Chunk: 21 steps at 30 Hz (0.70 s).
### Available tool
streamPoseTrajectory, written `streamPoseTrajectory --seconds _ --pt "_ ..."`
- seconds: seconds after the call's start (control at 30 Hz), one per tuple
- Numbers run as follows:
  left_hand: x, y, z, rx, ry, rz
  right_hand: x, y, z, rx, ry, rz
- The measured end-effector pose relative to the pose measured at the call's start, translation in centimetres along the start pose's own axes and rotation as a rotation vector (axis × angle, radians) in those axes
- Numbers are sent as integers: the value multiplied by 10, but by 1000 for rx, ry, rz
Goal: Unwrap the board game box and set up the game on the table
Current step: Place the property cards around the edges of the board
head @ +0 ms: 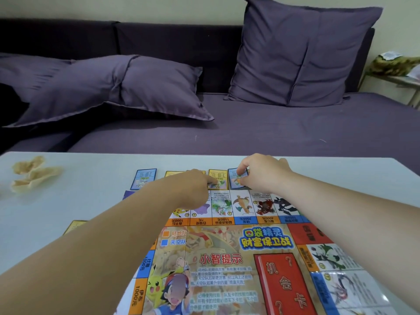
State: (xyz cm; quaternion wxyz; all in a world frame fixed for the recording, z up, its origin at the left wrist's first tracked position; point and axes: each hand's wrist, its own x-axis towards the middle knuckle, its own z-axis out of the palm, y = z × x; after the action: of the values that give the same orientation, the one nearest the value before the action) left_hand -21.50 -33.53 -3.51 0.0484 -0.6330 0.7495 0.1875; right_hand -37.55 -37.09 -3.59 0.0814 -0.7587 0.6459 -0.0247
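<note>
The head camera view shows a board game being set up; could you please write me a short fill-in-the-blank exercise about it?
1. The right hand pinches a card with a ____ border.
2. The cards lie in a row along the game board's ____ edge.
3. The left hand presses on a ____-bordered card.
4. Behind the table stands a ____ sofa.

Missing words: blue; far; yellow; purple

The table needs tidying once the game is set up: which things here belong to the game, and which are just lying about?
Game:
- game board
- row of cards along its far edge
- blue card in the right hand
- yellow card under the left hand

Lying about:
- crumpled beige scraps
- sofa cushions
</note>
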Motion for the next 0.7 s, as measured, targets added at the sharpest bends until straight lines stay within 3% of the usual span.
streamPoseTrajectory --seconds 0.7 --pt "2 2 4 -36 39 -34 -1 -6 -2 -244 15 -127"
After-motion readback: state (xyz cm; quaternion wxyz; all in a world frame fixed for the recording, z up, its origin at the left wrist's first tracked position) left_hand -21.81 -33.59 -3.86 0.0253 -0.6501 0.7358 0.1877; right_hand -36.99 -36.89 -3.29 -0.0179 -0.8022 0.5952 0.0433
